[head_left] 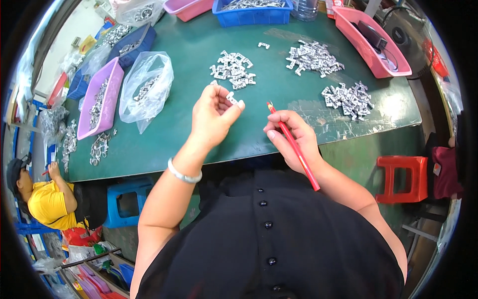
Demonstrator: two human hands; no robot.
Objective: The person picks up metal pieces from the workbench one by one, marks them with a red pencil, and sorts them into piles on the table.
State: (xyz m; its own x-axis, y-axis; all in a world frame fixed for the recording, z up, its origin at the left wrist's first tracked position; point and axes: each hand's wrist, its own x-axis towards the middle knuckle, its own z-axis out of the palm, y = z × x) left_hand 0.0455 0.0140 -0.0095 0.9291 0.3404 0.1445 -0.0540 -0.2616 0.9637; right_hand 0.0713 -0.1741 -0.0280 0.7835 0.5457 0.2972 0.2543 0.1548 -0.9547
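My left hand is closed, pinching a small silver-white bracket-shaped metal part between thumb and fingers. In my right hand lies a long red pen-shaped tool, its narrow yellowish and metallic tip pointing away from me. A gap separates that tip from the held part. Just beyond my left hand is a loose pile of similar metal parts on the green table. A second pile lies at the far right, and a third pile sits nearer the right edge.
A single part lies apart near the back. Left stand a pink tray and a clear plastic bag of metal pieces. A blue tray and pink bin line the back. A co-worker works at left.
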